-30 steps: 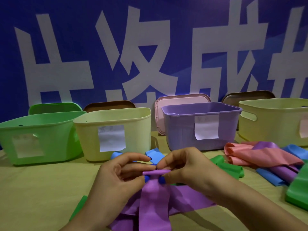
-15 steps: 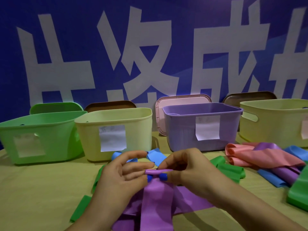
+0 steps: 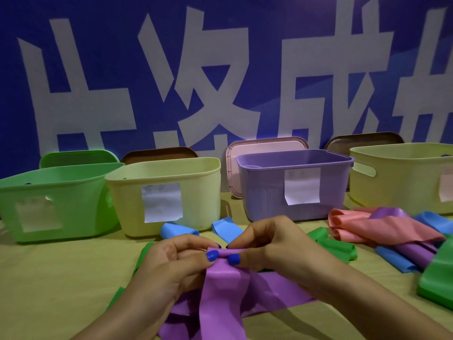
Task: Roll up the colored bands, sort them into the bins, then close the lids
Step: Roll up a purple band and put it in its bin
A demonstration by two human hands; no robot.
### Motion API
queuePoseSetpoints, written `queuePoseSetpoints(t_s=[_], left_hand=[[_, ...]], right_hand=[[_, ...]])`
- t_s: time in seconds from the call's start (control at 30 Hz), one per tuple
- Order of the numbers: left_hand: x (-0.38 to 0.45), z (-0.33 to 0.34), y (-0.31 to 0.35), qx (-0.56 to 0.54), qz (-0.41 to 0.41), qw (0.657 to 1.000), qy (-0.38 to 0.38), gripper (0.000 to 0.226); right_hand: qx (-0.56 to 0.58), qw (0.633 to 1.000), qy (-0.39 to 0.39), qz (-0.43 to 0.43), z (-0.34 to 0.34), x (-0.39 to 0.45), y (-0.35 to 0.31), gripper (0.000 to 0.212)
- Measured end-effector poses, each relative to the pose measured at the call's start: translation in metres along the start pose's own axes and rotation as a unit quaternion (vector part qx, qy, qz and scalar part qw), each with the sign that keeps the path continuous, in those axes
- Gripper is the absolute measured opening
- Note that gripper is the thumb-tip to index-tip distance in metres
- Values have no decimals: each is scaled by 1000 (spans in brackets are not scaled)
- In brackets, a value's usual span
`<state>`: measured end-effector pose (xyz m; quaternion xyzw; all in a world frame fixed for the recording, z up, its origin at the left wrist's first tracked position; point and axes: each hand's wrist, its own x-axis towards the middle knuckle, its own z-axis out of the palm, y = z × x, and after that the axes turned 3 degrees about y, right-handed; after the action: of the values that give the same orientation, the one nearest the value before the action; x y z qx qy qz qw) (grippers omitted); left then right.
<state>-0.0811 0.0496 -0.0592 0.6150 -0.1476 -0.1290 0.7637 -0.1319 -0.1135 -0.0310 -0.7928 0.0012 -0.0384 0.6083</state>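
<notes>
A purple band (image 3: 221,298) hangs down from both my hands, its top end curled into a small roll. My left hand (image 3: 171,263) pinches the roll's left end and my right hand (image 3: 274,249) pinches its right end, thumbs on the front. More purple band lies spread on the table under my wrists. Behind stand a green bin (image 3: 56,202), a pale yellow bin (image 3: 169,192), a purple bin (image 3: 294,182) and a second pale yellow bin (image 3: 404,177), all with lids off.
Lids lean against the blue wall: green (image 3: 78,158), brown (image 3: 159,154), pink (image 3: 264,144), brown (image 3: 362,141). Loose bands lie around: blue (image 3: 180,229), green (image 3: 335,246), a pink, purple and blue heap (image 3: 382,227), and a green band (image 3: 436,278) at the right edge.
My fingers have turned the purple band's top end over a little further, and my thumbs now press on the front of the roll. The bins and loose bands have not moved.
</notes>
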Motion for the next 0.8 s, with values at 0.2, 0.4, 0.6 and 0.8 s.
queuePoseSetpoints(t_s=[0.2,0.4,0.6,0.8], left_hand=[[1,-2,-1,44,70,997,14,43],[1,-2,-1,92,129,987,8,28],[2,-3,-1,101,156,983,6,21],[2,-2,-2,65,99,993,1,25]], right_hand=[[20,1000,-13,-4,3,0,2,15],[39,999,-18,-11,0,-2,-2,20],[48,999,-3,-9,2,-2,-2,13],[-15,1000,10,-18,0,-1,-3,17]])
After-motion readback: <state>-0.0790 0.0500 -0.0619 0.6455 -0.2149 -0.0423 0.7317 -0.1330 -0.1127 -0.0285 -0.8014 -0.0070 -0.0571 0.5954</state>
